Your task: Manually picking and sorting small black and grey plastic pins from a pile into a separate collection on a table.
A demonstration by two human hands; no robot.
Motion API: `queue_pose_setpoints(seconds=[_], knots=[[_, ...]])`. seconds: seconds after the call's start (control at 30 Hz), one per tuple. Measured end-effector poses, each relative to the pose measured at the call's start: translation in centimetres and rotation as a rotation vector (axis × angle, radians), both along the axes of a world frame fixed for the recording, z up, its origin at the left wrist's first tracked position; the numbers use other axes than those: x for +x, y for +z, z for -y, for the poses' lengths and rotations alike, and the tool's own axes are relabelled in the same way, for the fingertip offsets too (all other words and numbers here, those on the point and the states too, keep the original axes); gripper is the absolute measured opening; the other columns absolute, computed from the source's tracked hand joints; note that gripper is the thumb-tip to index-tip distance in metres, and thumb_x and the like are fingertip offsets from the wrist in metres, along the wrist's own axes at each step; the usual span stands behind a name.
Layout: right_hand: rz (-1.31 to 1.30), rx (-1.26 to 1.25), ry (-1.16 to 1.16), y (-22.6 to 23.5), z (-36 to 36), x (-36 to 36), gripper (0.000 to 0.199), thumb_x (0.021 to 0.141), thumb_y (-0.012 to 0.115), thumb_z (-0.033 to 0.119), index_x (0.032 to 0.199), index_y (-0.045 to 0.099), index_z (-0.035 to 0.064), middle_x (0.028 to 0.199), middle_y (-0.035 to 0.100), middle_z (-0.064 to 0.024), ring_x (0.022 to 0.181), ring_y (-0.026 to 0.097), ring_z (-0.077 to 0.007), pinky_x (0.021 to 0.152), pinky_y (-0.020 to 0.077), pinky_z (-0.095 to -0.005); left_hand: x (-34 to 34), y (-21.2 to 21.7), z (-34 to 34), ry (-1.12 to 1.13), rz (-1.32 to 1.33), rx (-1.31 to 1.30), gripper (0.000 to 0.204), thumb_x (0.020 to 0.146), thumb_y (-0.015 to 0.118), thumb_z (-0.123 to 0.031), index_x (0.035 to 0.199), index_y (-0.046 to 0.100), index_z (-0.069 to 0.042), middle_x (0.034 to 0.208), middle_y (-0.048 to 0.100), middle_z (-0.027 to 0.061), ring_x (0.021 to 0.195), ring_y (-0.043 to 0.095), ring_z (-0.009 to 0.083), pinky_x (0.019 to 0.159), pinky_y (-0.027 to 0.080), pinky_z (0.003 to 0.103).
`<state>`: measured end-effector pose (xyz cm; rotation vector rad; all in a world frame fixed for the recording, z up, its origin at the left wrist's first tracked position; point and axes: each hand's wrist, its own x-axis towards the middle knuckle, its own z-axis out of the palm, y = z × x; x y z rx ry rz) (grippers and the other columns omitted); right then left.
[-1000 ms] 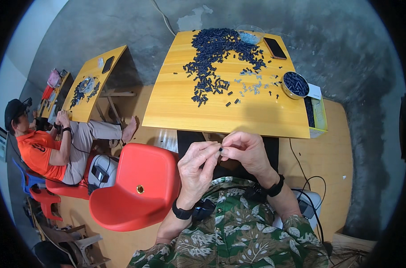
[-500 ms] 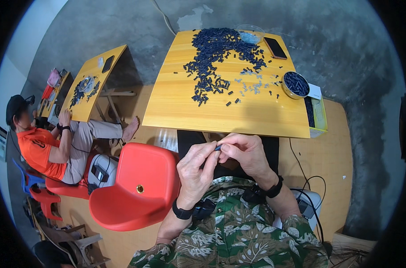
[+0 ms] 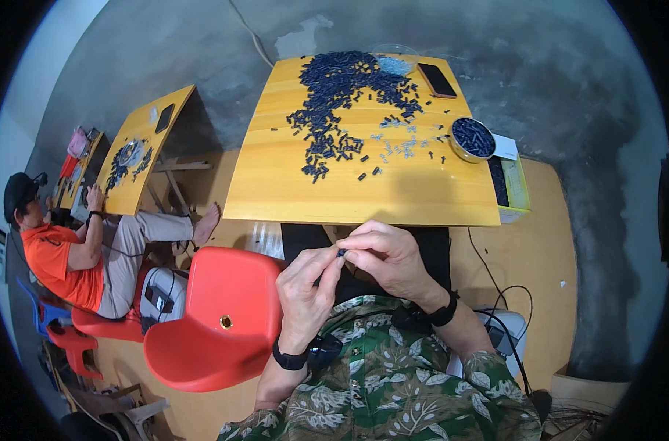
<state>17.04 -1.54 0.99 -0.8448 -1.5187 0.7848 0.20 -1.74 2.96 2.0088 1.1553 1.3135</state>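
My left hand (image 3: 309,287) and my right hand (image 3: 390,259) meet fingertip to fingertip in front of the table's near edge. Between them they pinch a small dark cylindrical piece (image 3: 341,253), mostly covered by the fingers. On the yellow wooden table (image 3: 261,176) lies a large spread of similar dark cylindrical pieces (image 3: 334,81). Small clear pieces (image 3: 402,147) are scattered to the right of these. A round tub (image 3: 473,140) full of dark pieces stands at the table's right edge.
At the far edge are a clear dish (image 3: 395,65) with pale bits and a phone (image 3: 437,80). A yellow box (image 3: 518,195) sits beyond the right edge. To my left is a red chair (image 3: 224,294); farther left, a person in orange (image 3: 66,261) works at another table (image 3: 140,132).
The view has shifted a little, so the table appears lower and farther left. Both hands stay pinched together; less of the dark piece shows between the fingertips now.
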Motion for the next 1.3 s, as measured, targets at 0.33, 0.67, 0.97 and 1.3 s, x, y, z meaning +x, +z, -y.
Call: queue_pose_setpoints(seconds=[0.33,0.67,0.97,1.3], knots=[[0.108,-0.125,-0.02,0.8,0.1,0.4,0.013,0.087,0.067,0.003,0.098,0.071,-0.0018,0.085,0.067,-0.0095,0.074,0.063,-0.0159,0.064,0.0486,-0.0264,0.6,-1.1,-0.3,0.016,-0.082,0.109,0.014,0.081,0.07,0.005,0.095,0.069,0.002,0.083,0.068,0.014,0.071,0.066,0.0257,0.063,0.052,0.033],[0.114,-0.213,0.049,0.2,-0.3,0.5,0.012,0.089,0.067,0.009,0.095,0.071,-0.001,0.082,0.066,-0.0075,0.071,0.06,-0.0147,0.062,0.0466,-0.0271,0.5,-2.0,-0.7,0.01,-0.085,0.119,0.007,0.082,0.068,0.003,0.088,0.064,0.001,0.074,0.061,0.0121,0.061,0.06,0.0243,0.056,0.047,0.033],[-0.008,-0.373,0.074,-1.7,-0.8,1.9,0.013,0.09,0.068,0.012,0.094,0.071,0.0004,0.081,0.068,-0.0049,0.074,0.06,-0.0095,0.065,0.0479,-0.0256,0.4,-1.9,-0.6,-0.006,-0.075,0.052,0.01,0.081,0.067,0.005,0.09,0.065,0.0,0.076,0.062,0.0138,0.066,0.062,0.0293,0.058,0.049,0.036],[0.503,-0.249,-0.456,-3.8,-6.5,11.5,0.01,0.082,0.064,0.013,0.08,0.069,0.0037,0.076,0.068,-0.014,0.071,0.067,-0.03,0.067,0.0522,-0.0384,0.2,-2.4,-0.8,0.003,-0.031,0.042,0.006,0.084,0.066,0.003,0.09,0.066,0.002,0.076,0.062,0.0111,0.065,0.059,0.021,0.061,0.047,0.03]])
